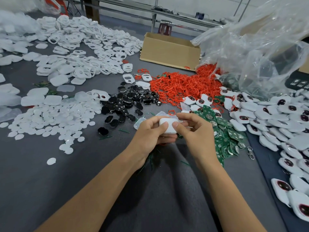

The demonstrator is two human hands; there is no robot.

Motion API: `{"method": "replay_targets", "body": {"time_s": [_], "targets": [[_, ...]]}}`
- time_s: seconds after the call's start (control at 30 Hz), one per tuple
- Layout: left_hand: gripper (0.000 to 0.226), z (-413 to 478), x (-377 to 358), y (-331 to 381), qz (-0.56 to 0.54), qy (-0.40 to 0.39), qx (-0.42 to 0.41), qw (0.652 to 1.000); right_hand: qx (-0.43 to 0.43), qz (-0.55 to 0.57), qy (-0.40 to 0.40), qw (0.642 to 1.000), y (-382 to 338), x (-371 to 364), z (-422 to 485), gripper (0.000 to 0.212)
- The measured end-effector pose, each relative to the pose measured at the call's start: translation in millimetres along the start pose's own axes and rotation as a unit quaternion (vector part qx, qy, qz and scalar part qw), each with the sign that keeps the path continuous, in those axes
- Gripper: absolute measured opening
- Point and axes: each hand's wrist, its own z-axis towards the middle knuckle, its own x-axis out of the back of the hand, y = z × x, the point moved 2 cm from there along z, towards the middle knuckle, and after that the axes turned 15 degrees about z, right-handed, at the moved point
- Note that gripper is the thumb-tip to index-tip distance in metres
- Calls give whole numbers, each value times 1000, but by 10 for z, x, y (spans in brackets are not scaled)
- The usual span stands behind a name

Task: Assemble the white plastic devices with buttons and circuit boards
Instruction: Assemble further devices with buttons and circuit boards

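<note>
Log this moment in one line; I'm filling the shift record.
left hand: holds white device | right hand: pinches same device | green circuit boards: piled by right hand

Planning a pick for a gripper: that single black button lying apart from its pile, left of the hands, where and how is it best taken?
Probably from straight above, pinching the black button across its narrower width. It lies flat and thin on the grey mat, with bare mat on its left, so only the edges offer a hold.
</note>
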Motion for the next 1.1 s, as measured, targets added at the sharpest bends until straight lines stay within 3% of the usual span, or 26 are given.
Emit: {"method": "replay_targets", "body": {"time_s": [0.13,0.37,0.67,0.9,1.03,1.1], "targets": [[25,-20,0,13,15,-13,-23,1000,-79,80,-54,992,28,5,-3,14],[30,-42,-21,14,41,11,-62,997,-71,149,-71,984,-22,42,9,8],[30,-59,-16,-8,141,72,-135,978,-33,100,-54,993,-11,40,-17,12],[18,-2,-54,-79,133,61,-93,985,-52,104,-18,993,29,23,-8,10],[17,19,-27,-69,140,81,-95,982,-22,46,-55,997,17,-3,-11,9],[14,25,2,-68,133,103,-90,982,21,-7,-75,997,8,-21,-23,26]]}}
